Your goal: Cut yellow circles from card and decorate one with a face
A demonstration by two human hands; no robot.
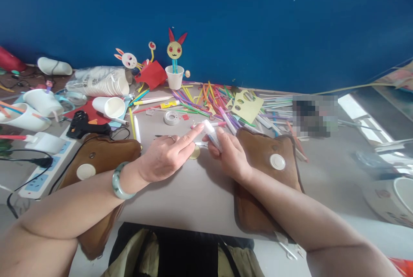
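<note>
Clamping small white tube [212, 135] in right grip [232, 158], centre of frame above bench [180, 208]. Pointing left grip [164, 158] at upper end, can't tell if closed. Probably light, stiff, smooth; best held mid-barrel.

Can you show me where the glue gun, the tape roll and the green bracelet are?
Glue gun [84, 126]: head view, on its black body.
Tape roll [171, 117]: head view, on its ring.
Green bracelet [117, 184]: head view, on its band.

The right hand [230, 154] grips a small white tube [212, 135], and the left hand [169, 156] points a finger at its tip. Beyond them lie tangled colored straws [209, 96], with a black glue gun [87, 125] out past the left wrist.
</note>
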